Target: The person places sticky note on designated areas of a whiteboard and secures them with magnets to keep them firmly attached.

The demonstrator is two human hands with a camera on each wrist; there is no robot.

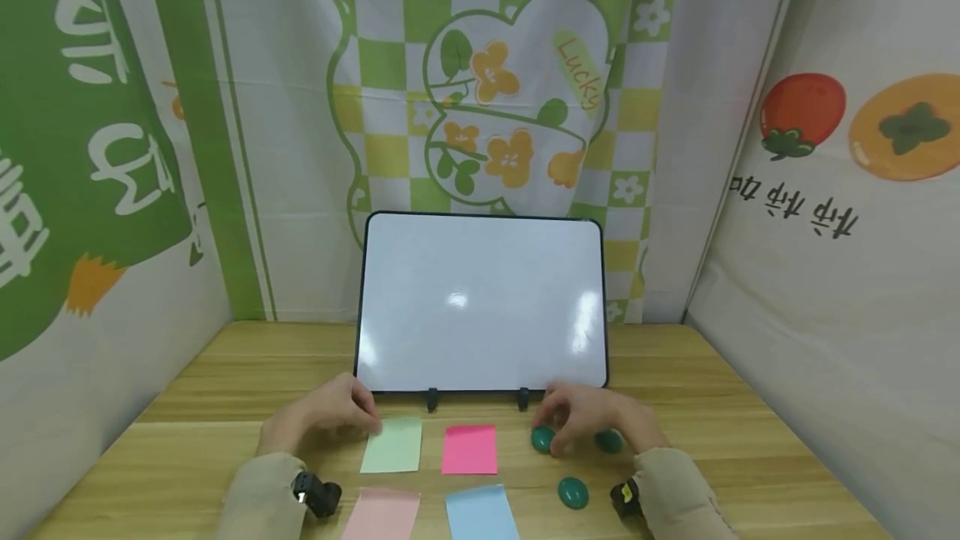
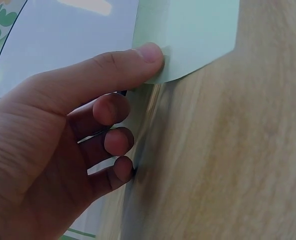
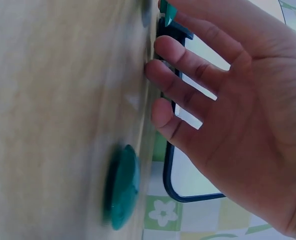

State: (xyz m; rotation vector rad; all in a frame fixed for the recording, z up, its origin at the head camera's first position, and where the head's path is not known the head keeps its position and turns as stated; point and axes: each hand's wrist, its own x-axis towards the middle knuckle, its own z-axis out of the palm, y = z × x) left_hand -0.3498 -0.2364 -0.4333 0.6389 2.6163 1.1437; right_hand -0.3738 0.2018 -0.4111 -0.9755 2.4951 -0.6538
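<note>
Pale green paper shows at the left, where the left hand (image 1: 341,407) pinches the upper left corner of a green note (image 1: 393,447). Its thumb lies on top of the sheet in the left wrist view, while the other fingers curl loosely beneath; gripping only a corner leaves most of the paper uncovered, and that corner seems slightly raised from the wooden table (image 1: 187,407). Nearer the person lies a pale pink note (image 1: 381,515), partly cut off by the frame. Behind, a whiteboard (image 1: 480,298) leans back a little on two black feet (image 1: 432,400), which appear to keep it from sliding. A bright pink note (image 1: 470,450) lies in front of the board, with a blue note (image 1: 482,513) nearer the person; the gaps probably make each sheet easy to lift separately. Farther right, the right hand (image 1: 581,415) holds a glossy oval (image 1: 543,439) narrowly between thumb and forefinger, its remaining fingers bent clear. A second oval (image 1: 573,492) lies nearer the person, and a third oval (image 1: 609,441) sits under the wrist, both within easy reach.
</note>
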